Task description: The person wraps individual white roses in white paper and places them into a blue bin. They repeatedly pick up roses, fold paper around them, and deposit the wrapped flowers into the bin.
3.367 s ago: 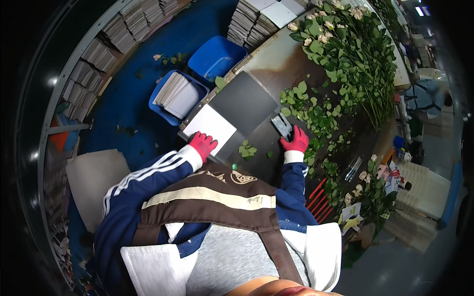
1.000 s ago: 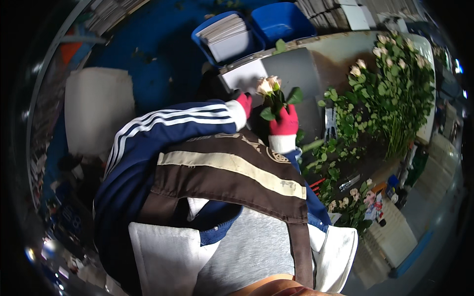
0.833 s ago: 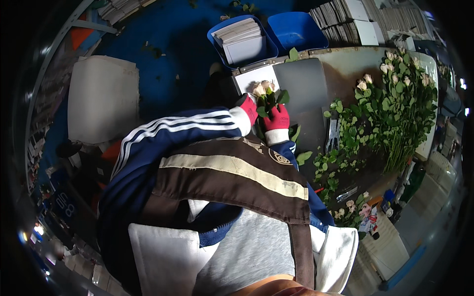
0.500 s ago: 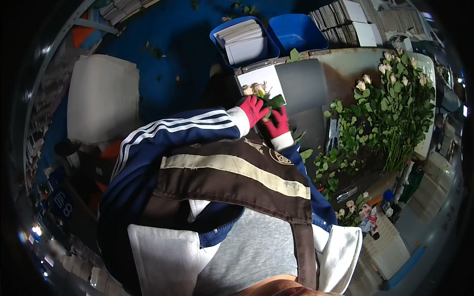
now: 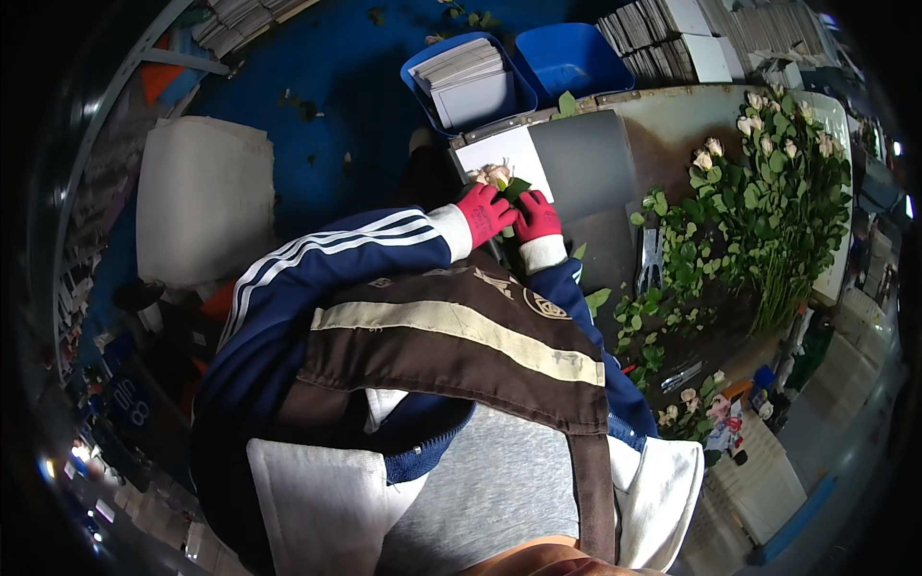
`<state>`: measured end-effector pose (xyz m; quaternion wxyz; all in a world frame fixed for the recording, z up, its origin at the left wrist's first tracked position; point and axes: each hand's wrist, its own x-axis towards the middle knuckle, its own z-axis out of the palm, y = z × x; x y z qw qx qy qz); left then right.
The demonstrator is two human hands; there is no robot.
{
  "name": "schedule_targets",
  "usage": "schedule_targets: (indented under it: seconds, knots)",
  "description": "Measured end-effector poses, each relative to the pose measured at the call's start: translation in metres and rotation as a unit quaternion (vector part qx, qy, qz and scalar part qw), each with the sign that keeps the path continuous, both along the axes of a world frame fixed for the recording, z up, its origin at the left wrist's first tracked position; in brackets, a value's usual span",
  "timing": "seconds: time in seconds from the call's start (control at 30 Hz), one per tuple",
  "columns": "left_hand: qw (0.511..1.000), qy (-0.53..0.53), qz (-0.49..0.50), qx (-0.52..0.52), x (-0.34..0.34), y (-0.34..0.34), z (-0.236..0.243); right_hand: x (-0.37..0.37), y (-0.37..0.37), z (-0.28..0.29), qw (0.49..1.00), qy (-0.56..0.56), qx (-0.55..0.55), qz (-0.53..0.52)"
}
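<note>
Both my hands wear red gloves and meet over a small bunch of cream roses [image 5: 494,175] at the near left of the grey metal worktable [image 5: 672,115]. My left hand [image 5: 483,212] grips the stems just below the blooms. My right hand [image 5: 536,217] closes on the green leaves beside it. The blooms lie on a white sheet [image 5: 504,154] next to a dark grey mat [image 5: 588,163]. My blue sleeves and brown apron fill the middle of the view and hide the lower stems.
A big pile of cream roses with long green stems [image 5: 778,182] covers the table's right side. Two blue crates [image 5: 471,82] stand behind the table, one holding white sheets. Cardboard stacks [image 5: 672,24] line the back. A large white block [image 5: 197,206] lies on the blue floor at left.
My hands have brought the roses from held upright down and left onto the white sheet. Earlier still, my hands were apart, the right one on a dark tool among the leaves.
</note>
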<state>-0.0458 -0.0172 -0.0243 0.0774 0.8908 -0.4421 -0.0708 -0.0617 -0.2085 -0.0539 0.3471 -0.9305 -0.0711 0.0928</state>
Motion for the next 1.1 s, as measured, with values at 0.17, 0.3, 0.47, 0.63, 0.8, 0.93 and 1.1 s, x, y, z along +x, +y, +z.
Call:
schedule_targets:
  seconds: [0.17, 0.3, 0.47, 0.63, 0.8, 0.93, 1.1]
  knots:
    - [1.0, -0.01, 0.017, 0.003, 0.0, 0.0, 0.005, 0.009, -0.017, 0.023, 0.992, 0.021, 0.031, 0.117]
    - [0.996, 0.035, -0.003, 0.08, 0.001, 0.011, 0.012, 0.053, -0.062, 0.068, 0.978, 0.118, 0.125, 0.119]
    - [0.995, 0.084, -0.003, 0.05, 0.007, 0.017, 0.037, 0.129, -0.254, 0.106, 0.918, -0.265, -0.11, -0.275]
    - [0.997, 0.078, 0.008, 0.015, -0.003, 0.025, 0.035, 0.167, -0.379, 0.108, 0.833, 0.007, -0.542, -0.111]
    - [0.998, 0.058, -0.003, 0.021, -0.002, 0.029, 0.039, 0.186, -0.378, 0.095, 0.886, 0.036, -0.459, -0.054]
    - [0.998, 0.059, 0.005, 0.031, 0.001, 0.028, 0.039, 0.163, -0.323, 0.123, 0.956, -0.207, -0.169, -0.124]
    - [0.997, -0.028, 0.03, -0.061, -0.007, 0.028, 0.005, 0.078, -0.17, 0.25, 0.965, -0.219, -0.148, 0.003]
